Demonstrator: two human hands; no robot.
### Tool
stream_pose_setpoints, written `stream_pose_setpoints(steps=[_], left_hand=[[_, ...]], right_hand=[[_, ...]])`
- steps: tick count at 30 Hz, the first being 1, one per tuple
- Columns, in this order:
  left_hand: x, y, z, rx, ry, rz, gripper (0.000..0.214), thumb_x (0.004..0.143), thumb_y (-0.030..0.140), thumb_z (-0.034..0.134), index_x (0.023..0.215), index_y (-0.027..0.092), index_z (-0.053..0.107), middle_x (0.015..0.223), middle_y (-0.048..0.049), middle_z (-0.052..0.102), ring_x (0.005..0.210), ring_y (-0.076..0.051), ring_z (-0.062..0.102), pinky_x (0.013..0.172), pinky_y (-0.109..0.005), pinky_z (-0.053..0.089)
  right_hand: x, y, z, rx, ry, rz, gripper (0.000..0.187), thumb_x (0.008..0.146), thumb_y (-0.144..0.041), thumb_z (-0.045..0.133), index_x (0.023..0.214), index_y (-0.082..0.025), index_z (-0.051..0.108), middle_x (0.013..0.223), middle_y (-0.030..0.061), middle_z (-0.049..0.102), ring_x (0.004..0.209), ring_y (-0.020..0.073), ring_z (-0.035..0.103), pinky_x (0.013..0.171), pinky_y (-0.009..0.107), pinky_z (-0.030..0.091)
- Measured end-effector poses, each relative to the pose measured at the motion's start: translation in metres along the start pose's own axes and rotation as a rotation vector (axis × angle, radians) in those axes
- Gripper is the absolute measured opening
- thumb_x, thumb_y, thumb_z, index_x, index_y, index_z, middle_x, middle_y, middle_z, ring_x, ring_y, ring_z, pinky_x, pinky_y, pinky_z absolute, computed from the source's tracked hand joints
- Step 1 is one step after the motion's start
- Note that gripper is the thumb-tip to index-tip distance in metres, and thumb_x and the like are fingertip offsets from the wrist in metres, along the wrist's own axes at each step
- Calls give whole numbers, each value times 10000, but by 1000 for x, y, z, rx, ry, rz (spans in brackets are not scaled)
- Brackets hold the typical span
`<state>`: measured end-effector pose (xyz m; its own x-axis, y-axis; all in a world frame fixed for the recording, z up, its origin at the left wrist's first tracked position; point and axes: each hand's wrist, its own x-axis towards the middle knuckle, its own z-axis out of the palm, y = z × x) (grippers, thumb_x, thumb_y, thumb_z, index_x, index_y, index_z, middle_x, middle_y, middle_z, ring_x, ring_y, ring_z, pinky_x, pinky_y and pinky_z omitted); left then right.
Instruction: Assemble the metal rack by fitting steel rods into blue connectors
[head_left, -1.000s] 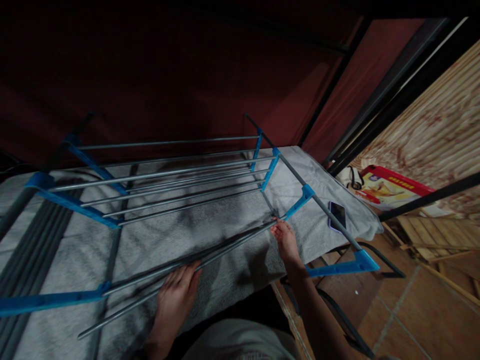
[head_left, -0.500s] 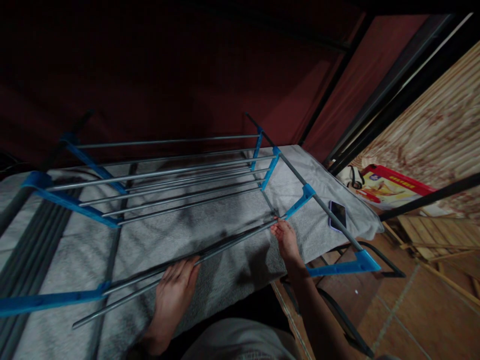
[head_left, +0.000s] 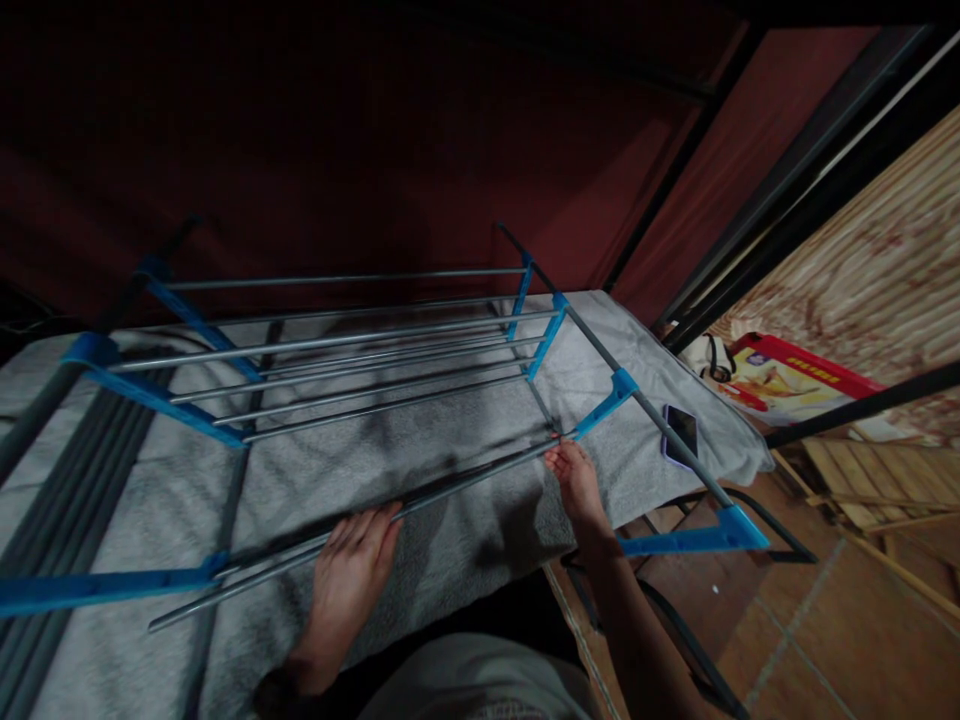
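A folding drying rack (head_left: 352, 345) with grey metal rods and blue plastic brackets lies over a grey towel (head_left: 442, 560). My left hand (head_left: 351, 572) is curled around a loose grey rod (head_left: 300, 556) near its middle; the rod slants up to the right. My right hand (head_left: 576, 480) pinches the rod's far end against a blue bracket arm (head_left: 606, 404) on the rack's right side rail. The lower end of the rod hangs free beside another blue bracket (head_left: 97, 588).
A phone (head_left: 681, 434) lies on the towel's right edge under the side rail. A red and yellow box (head_left: 795, 382) sits on the floor at right, near wooden slats (head_left: 870, 470). Dark red wall behind. Tiled floor at lower right.
The loose rod's lower end has risen slightly and now lies closer to the other rods. My left hand moved up a little with it. My right hand stays at the bracket.
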<state>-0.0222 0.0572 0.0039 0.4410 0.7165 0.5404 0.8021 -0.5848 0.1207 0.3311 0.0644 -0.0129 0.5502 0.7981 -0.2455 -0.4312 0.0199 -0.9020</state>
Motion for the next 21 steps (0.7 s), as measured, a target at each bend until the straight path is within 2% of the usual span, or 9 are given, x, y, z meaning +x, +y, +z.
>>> stream_pose_setpoints(steps=[4,12,21], left_hand=[[0,3,-1,-6,-16,-39,287,1013,329,445,1105,181,672,953,-59,750,842,-231,688,804,-369,488],[9,14,-14,-59,-195,-168,270,1010,260,449,1130,180,676,1018,-67,746,921,-232,681,860,-385,504],[15,16,-20,-125,-254,-215,258,1003,240,462,1144,173,668,1041,-71,731,932,-231,653,866,-395,495]], right_hand=[[0,2,-4,-13,-16,12,243,783,-433,730,890,-224,665,759,-5,654,710,146,617,683,284,546],[5,4,-15,-27,-69,57,248,803,-397,697,935,-192,648,783,-17,654,717,109,625,695,229,535],[11,8,-26,-43,-63,30,227,807,-357,696,946,-182,655,820,-5,653,742,111,634,713,232,538]])
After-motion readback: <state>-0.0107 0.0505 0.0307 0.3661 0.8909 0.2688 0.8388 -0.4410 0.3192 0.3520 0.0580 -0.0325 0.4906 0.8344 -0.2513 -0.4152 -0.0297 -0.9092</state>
